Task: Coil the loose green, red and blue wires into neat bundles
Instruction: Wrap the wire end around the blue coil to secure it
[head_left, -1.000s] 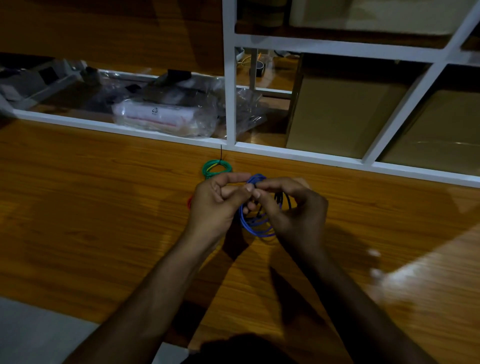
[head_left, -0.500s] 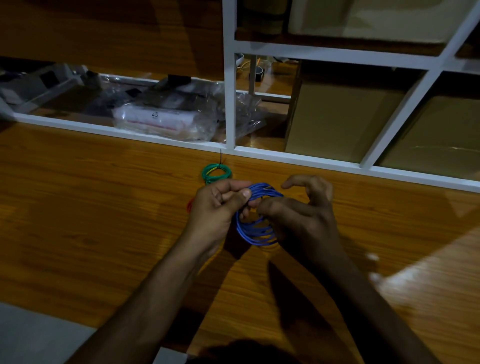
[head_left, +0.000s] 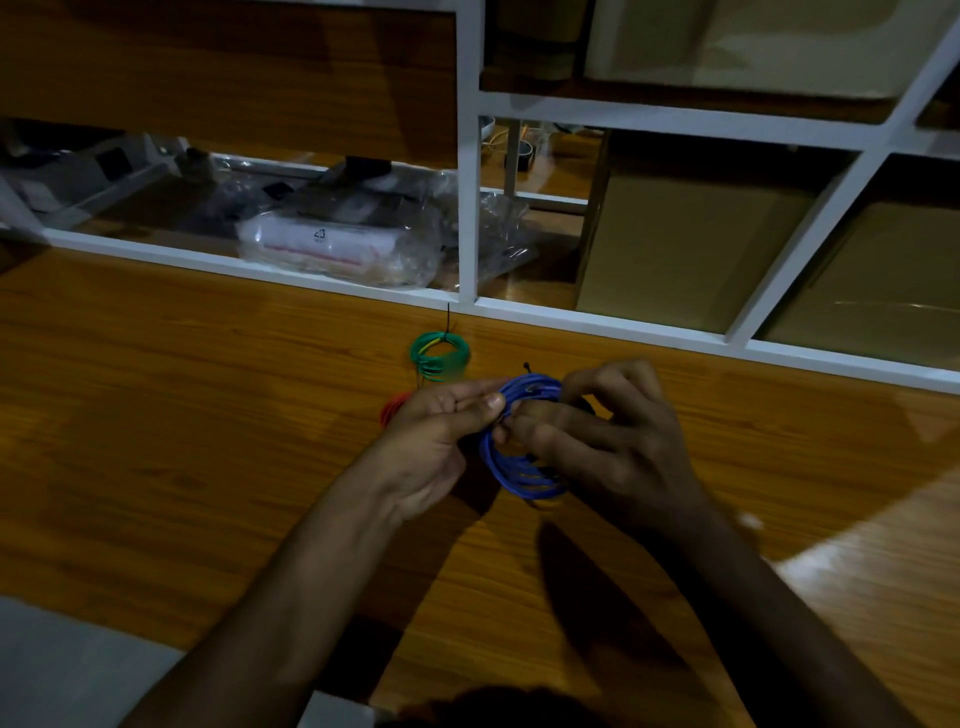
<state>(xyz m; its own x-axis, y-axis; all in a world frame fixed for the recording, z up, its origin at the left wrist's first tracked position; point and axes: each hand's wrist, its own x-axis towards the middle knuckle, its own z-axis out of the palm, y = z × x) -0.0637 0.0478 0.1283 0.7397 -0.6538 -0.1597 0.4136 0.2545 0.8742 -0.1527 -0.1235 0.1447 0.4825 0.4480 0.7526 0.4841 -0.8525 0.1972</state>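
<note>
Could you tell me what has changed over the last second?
The right hand shifted its fingers around the blue coil, which both hands still hold; the left hand keeps pinching it. The green coil and red wire stayed put.

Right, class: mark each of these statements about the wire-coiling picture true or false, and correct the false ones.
1. Both hands hold the blue coil. True: the left hand and right hand pinch it near its top.
2. The green coil is in the left hand. False: it lies on the wooden table, beyond the hands.
3. The blue coil lies flat on the table. False: it is held up in the fingers.
4. A little red wire shows beside the left hand. True, though the hand hides most of it.
5. A black tie sticks up from the green coil. True.
</note>
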